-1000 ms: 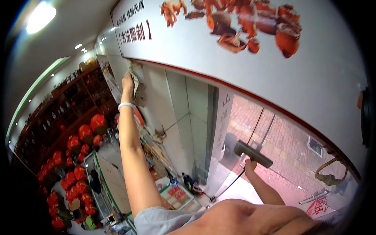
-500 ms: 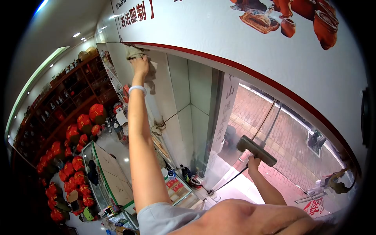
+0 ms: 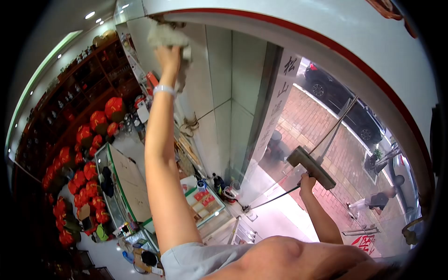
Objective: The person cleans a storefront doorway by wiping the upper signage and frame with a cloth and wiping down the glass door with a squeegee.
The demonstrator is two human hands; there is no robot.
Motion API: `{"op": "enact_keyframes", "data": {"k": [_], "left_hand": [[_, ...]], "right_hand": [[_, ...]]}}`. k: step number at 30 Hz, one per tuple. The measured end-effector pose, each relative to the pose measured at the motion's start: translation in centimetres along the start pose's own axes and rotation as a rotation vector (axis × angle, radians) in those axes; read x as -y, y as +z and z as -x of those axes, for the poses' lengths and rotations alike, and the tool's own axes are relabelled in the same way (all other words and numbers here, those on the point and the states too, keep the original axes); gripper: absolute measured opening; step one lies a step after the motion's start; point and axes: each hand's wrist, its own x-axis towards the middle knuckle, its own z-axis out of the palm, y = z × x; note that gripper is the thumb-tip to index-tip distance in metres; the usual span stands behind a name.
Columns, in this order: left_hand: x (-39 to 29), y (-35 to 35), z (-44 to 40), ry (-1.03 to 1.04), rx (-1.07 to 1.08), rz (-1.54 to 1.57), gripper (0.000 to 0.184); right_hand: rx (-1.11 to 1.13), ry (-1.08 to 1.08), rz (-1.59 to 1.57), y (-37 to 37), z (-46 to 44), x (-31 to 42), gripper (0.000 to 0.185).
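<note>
The cloth point(image 3: 165, 36) is up at the top corner of the wall point(image 3: 198, 60), just under the red trim point(image 3: 261, 21). Your left hand point(image 3: 168, 60) is closed over it, arm stretched high (the cloth hides some of your fingertips). Your right hand point(image 3: 307, 182) has its fingers curled round the squeegee point(image 3: 312, 168), close beneath its head, in front of the glass doorway. A rod also slants up beyond that head; whether it belongs to the tool or is a reflection, I can't say for sure.

The step in hand looks to be wiping the wall by cloth, with the squeegee held ready. From here, I judge, you need the cloth flat and firm against the wall while you keep the squeegee steady.

Farther out, a dark car point(image 3: 336, 88) and a person point(image 3: 377, 200) show outside; indoors, red-topped jars point(image 3: 114, 109) stand beyond a glass-sided counter point(image 3: 127, 186).
</note>
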Motion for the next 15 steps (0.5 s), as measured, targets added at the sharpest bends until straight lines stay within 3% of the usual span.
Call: {"op": "enact_keyframes", "data": {"k": [1,3,5,7,9,11,13,15], "left_hand": [[-2.5,-0.9,-2.3,-0.106,0.169,-0.040,0.027],[-7.6,-1.2,-5.4,-0.494,0.278,0.133,0.033],[-5.5,1.8,-5.0,-0.210,-0.001,0.004,0.031],[-4.7,3.3,-3.2,-0.263,0.269,0.221,0.053],[-12.1,0.6,-1.5,-0.155,-0.011,0.118,0.034],[-16.1,-1.0,0.9,-0.080,-0.033,0.150,0.043],[-19.5,-3.8,3.2,0.136,0.041,0.276,0.054],[-21.8,-4.3,4.3,0.185,-0.100,0.429,0.056]], "right_hand": [[0.010,0.007,0.015,0.2,0.6,0.9,0.025],[-0.018,0.012,-0.074,0.3,2.2,3.4,0.019],[-0.012,0.068,-0.007,0.1,0.1,0.7,0.018],[-0.045,-0.042,-0.051,0.4,-1.4,-1.7,0.017],[-0.134,-0.151,-0.089,0.8,0.5,0.1,0.014],[-0.081,-0.035,-0.106,0.8,-0.4,-0.2,0.015],[-0.067,-0.024,-0.109,0.6,0.6,1.4,0.014],[0.058,0.138,-0.002,0.2,1.2,2.8,0.023]]}}
